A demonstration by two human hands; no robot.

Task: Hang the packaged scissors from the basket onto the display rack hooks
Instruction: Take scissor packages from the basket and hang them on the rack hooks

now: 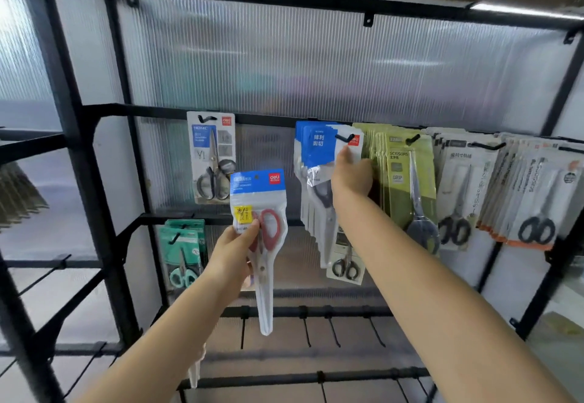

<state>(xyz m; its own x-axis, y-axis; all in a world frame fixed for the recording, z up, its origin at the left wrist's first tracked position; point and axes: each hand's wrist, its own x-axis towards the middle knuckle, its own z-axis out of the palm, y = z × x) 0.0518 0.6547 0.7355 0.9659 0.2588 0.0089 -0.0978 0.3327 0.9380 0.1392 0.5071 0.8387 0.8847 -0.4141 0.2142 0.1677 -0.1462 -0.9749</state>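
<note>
In front of the rack point(104, 162), rows of packs are hanging from hooks, the blue stack point(316, 181) near the middle. The right hand point(350, 175) is reaching to that stack, fingers curling on its front pack. The left hand point(234, 254) is pinching a red scissors pack point(260, 213), long axis upright, blades pointing down.
</note>
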